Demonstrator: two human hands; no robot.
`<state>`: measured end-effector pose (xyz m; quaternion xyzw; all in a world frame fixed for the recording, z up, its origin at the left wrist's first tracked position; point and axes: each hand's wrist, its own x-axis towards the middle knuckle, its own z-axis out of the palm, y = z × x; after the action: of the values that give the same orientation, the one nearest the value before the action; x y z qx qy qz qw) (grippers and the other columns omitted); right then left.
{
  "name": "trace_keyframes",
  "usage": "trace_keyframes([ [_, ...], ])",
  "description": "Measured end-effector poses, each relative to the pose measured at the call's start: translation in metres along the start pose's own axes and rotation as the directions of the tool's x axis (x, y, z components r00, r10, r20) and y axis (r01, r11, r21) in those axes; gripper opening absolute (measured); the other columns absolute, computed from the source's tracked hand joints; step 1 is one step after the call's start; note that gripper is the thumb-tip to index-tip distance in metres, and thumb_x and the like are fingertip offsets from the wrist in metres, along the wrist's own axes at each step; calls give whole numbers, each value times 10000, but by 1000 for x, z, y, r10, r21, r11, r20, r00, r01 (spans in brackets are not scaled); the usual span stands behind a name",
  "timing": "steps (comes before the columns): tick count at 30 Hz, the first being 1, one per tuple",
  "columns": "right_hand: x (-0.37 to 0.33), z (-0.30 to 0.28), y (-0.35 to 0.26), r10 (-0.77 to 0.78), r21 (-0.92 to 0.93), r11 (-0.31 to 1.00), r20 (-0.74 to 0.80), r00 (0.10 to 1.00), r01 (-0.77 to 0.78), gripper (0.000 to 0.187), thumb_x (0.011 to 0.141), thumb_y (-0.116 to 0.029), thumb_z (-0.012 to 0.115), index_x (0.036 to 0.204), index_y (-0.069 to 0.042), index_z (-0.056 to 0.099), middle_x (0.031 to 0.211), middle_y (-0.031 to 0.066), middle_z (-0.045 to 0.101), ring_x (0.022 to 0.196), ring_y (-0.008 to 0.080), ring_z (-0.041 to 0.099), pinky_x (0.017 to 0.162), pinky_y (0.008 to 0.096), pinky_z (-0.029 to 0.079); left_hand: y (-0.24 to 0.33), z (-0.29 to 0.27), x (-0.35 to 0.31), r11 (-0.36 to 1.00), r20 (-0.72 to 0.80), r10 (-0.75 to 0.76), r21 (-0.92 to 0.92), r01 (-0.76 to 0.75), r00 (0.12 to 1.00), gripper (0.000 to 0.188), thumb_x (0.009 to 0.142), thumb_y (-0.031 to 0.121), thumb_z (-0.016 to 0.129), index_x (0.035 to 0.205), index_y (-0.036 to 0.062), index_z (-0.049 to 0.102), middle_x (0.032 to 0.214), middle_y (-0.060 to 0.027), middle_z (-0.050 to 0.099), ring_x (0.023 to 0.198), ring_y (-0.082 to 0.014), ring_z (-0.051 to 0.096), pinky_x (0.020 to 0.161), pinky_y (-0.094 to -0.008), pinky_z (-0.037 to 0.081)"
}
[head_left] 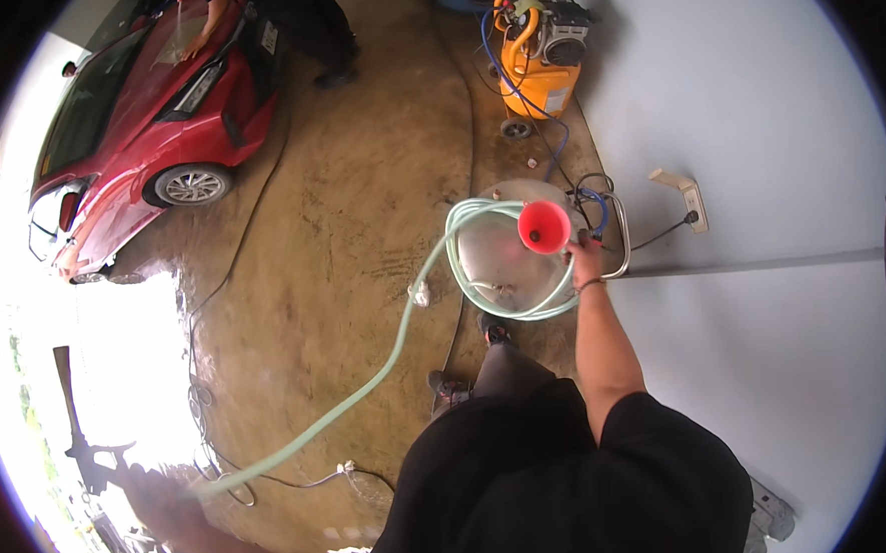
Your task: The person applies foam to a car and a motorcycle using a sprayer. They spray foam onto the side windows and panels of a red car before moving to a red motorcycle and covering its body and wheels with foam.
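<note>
Closest to the lens is the person's own black short-sleeved shirt (554, 481), filling the lower middle of the view, with the bare right forearm rising out of it toward a round, pale metal tank (497, 259) that stands on the wet brown concrete floor (341, 242). The right hand (584, 259) sits at the tank's right edge, just below a bright red plastic funnel (544, 226) that is perched on the tank's top. The fingers are curled in at the funnel's side, but from here I cannot tell whether they actually grip it or the chrome handle beside it. The left hand (138, 483) is well away from the tank, down at the lower left in the glare, blurred; it appears to close around the far end of a pale green rubber hose (387, 355). That hose loops once around the rim of the tank and then runs off across the floor to the lower left.

Beyond the tank, against the white wall (738, 161), stands an orange wheeled compressor (542, 56) with blue tubing trailing down to the tank. A beige wall socket (687, 196) with a black plug is just right of the tank. Far to the tank's upper left is a red car (144, 122), and another person in dark clothes (305, 23) leans over its bonnet.
</note>
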<state>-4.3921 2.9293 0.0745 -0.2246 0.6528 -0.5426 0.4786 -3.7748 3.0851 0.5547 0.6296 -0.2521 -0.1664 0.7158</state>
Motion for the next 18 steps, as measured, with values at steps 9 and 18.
trace_keyframes([
  [9,-87,54,-221,-228,112,974,545,807,199,305,920,-139,508,1205,-32,510,690,-17,493,575,70,467,546,227,424,-97,151,-49,912,130,-370,-138,387,920,159,918,171,527,1026,54,527,688,1,465,467,-56,347,380,-189,245],
  [18,-234,185,-188,-370,-76,632,845,387,771,476,872,-186,599,1316,-89,458,910,141,563,804,283,591,702,363,482,-157,205,-158,551,630,-571,-180,815,526,162,941,162,477,1075,78,444,946,-145,583,971,-332,590,856,-466,483],
])
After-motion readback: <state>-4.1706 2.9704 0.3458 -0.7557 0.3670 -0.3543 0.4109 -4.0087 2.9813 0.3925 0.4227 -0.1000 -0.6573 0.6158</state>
